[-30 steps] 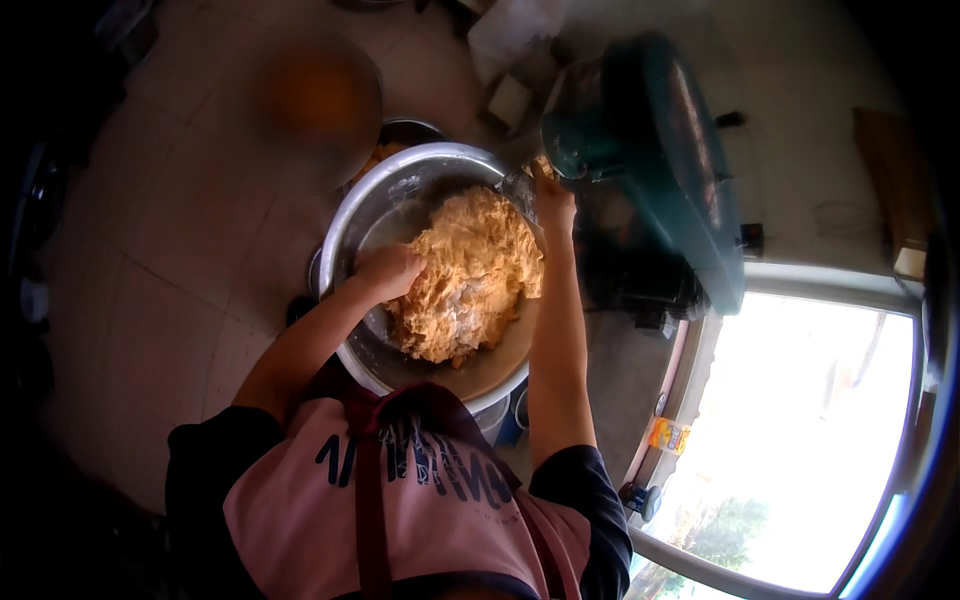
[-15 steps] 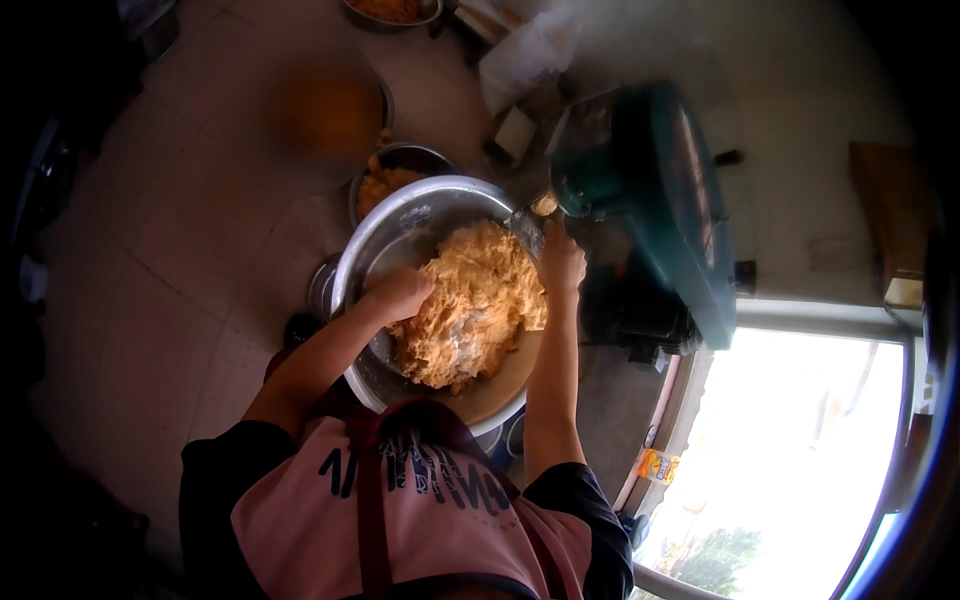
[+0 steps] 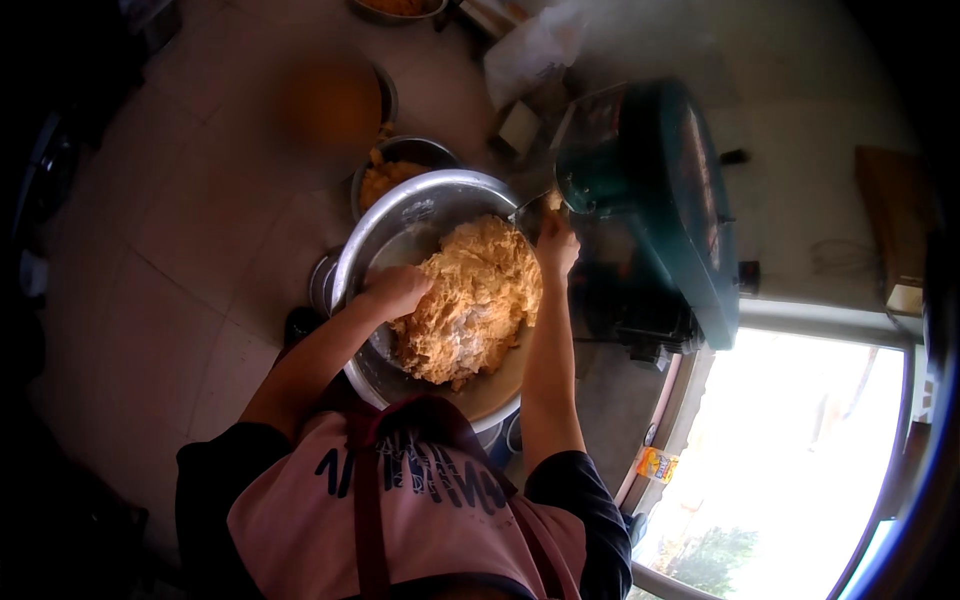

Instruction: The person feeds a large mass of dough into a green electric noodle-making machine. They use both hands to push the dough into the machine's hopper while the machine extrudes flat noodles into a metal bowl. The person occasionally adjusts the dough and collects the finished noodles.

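Note:
A big lump of rough orange-yellow dough [image 3: 477,290], whitish with flour in places, lies in a wide metal basin [image 3: 358,245] in front of me. My left hand [image 3: 402,292] is closed against the dough's left side, its fingertips sunk in or hidden by it. Beyond the basin's right rim, my right hand [image 3: 557,247] is raised with its fingers closed beside a green machine [image 3: 640,190]. A small pale piece of dough [image 3: 555,200] shows just above those fingers, at the machine's near end. What the right fingers grip is too dark and small to make out.
Behind the basin stands a smaller metal bowl [image 3: 425,152] with orange-yellow chunks. Another bowl [image 3: 388,95] is partly blurred by an orange smear. A white plastic bag [image 3: 530,55] lies at the back. The bright window [image 3: 790,450] is at the right, the tiled floor [image 3: 190,250] at the left.
My right hand has moved up, away from the basin's right rim and toward the machine. My left hand stays at the dough's left side.

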